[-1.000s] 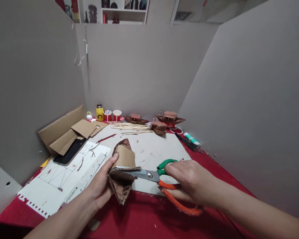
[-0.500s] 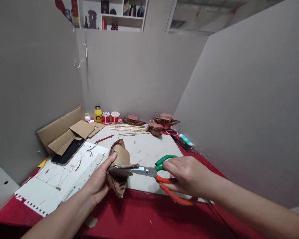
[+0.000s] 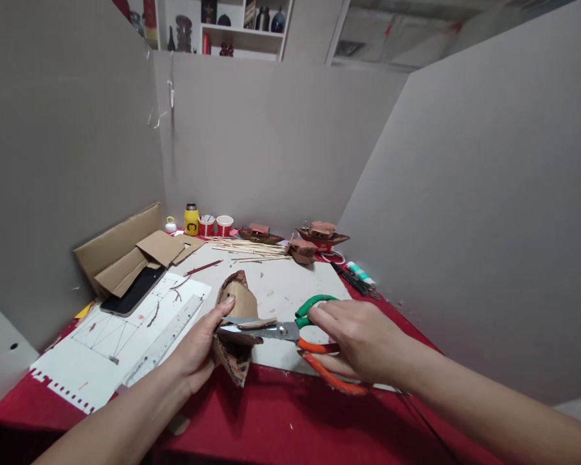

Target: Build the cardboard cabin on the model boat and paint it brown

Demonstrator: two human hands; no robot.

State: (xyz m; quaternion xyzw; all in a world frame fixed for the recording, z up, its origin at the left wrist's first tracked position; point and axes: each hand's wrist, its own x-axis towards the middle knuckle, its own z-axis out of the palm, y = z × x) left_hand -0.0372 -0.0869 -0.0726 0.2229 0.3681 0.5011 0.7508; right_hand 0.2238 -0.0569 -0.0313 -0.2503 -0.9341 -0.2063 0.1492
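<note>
A folded cardboard piece [image 3: 243, 301], brown with ragged edges, is gripped in my left hand [image 3: 198, 349], the thumb on its upper face. My right hand [image 3: 353, 336] has its fingers in the handles of the scissors [image 3: 283, 330], one green and one orange. The scissor blades reach leftward across the middle of the cardboard, around a narrow strip [image 3: 257, 324] that sticks out to the right. Their tips lie close to my left thumb. My right palm is hidden.
Cardboard sheets [image 3: 126, 248] and a phone [image 3: 133, 290] lie left, beside a drawing [image 3: 101, 339] and a ruler [image 3: 164, 339]. Behind are thin sticks [image 3: 252, 249], a yellow bottle [image 3: 191, 219], cups [image 3: 224, 225] and small boat models [image 3: 322, 234]. A glue tube [image 3: 361, 274] lies right.
The scissors and my right hand have moved slightly left, the blades reaching further across the cardboard. My left hand and the cardboard have shifted a little right.
</note>
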